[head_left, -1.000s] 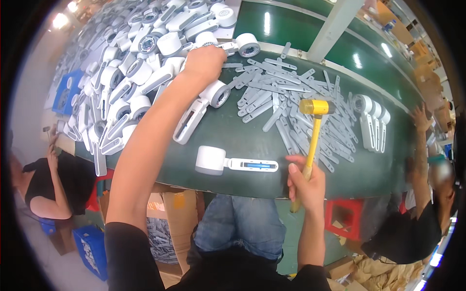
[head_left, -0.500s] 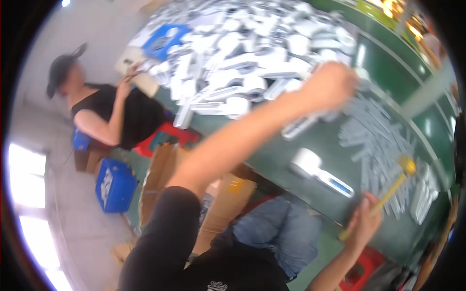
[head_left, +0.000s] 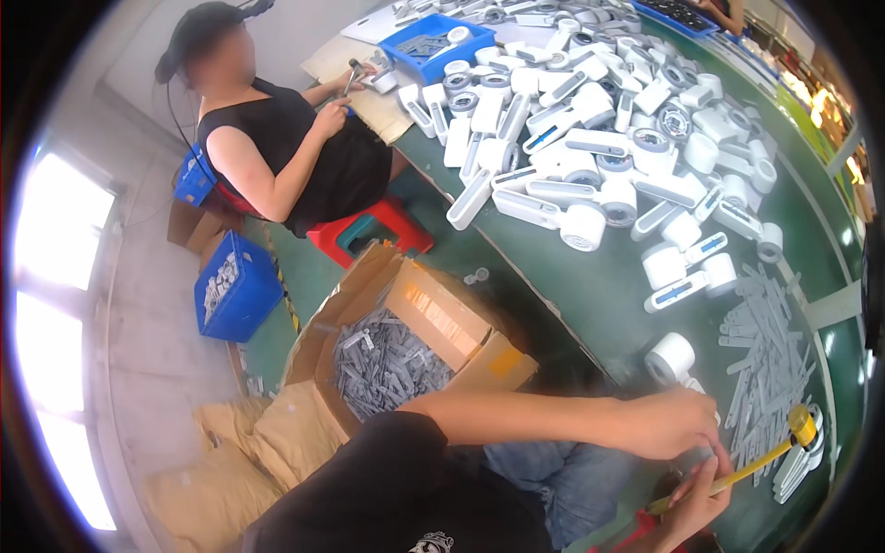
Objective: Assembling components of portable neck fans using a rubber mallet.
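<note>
In my right hand (head_left: 705, 502) is the handle of a small yellow-headed mallet (head_left: 802, 426), its head pointing away to the right. Fingers bent together, my left hand (head_left: 668, 424) meets the right hand's fingertips at the table's near edge; what it pinches there, if anything, is hidden. Just beyond it lies a white plastic part with a round head (head_left: 670, 358), its handle partly covered by my left hand. A heap of thin grey strips (head_left: 765, 341) lies beside them on the green table (head_left: 525, 249).
A large pile of white round-headed parts (head_left: 590, 138) covers the table's far side, by a blue bin (head_left: 438, 51). Several finished-looking handles (head_left: 800, 465) lie far right. An open carton (head_left: 378, 355) of grey pieces stands left; a co-worker (head_left: 277, 138) sits beyond.
My left hand has come back from the white pile to my right hand. The view has shifted, showing more of the carton. The mallet stays in my right hand.
</note>
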The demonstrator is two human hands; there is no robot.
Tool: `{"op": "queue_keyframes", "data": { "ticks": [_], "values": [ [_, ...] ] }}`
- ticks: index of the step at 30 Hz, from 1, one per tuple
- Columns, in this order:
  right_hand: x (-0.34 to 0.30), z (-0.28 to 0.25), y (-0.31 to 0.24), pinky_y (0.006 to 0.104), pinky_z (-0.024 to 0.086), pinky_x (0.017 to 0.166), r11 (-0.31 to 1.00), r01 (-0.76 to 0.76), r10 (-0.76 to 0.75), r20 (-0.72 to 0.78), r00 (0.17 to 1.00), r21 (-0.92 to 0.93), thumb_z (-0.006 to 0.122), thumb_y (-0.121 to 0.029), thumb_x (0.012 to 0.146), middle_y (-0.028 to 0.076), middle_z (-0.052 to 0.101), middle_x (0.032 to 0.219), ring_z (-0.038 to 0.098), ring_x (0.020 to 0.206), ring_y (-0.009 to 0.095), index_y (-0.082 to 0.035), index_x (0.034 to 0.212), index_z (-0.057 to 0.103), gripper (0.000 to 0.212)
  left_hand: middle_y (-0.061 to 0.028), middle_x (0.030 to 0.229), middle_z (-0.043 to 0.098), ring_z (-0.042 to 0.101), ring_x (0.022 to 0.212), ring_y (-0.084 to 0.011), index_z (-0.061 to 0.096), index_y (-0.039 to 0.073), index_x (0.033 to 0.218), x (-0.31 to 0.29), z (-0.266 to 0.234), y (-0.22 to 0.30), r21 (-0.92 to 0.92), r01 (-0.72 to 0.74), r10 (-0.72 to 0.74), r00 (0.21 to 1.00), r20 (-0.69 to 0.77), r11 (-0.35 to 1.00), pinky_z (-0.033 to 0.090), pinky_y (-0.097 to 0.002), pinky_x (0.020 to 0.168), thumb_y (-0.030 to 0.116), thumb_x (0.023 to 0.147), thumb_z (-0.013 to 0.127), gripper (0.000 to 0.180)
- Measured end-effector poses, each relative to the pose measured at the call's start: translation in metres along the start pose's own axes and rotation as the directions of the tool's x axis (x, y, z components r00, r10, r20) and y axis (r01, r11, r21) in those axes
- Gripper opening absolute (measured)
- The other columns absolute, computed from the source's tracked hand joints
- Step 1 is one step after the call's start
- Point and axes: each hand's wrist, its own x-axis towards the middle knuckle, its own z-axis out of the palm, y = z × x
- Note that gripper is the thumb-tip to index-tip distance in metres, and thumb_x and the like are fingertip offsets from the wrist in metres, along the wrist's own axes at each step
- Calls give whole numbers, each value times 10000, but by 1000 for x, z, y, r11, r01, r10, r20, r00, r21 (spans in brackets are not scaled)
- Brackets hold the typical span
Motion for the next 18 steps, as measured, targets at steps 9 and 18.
{"op": "queue_keyframes", "data": {
  "ticks": [9, 18],
  "values": [
    [-1, 12, -28, 250, 380, 454, 985, -43, 9, -202, 979, -165, 737, -146, 1021, 63, 580, 604, 488, 475, 106, 95, 1149, 708, 274, -190, 1358, 628, 608, 1205, -375, 624, 7, 1374, -23, -7, -17, 364, -68, 238, 863, -446, 929, 514, -464, 1027, 92, 888, 769, 514],
    [31, -24, -8, 219, 353, 433, 979, -141, 108, -214, 971, -145, 712, -221, 1039, 26, 723, 802, 486, 485, 49, -24, 1265, 722, 300, -164, 1436, 583, 521, 1369, -396, 669, 90, 1323, -10, -24, -36, 745, -52, 236, 961, -144, 665, 336, -675, 1167, 324, 700, 917, 711]
  ]
}}
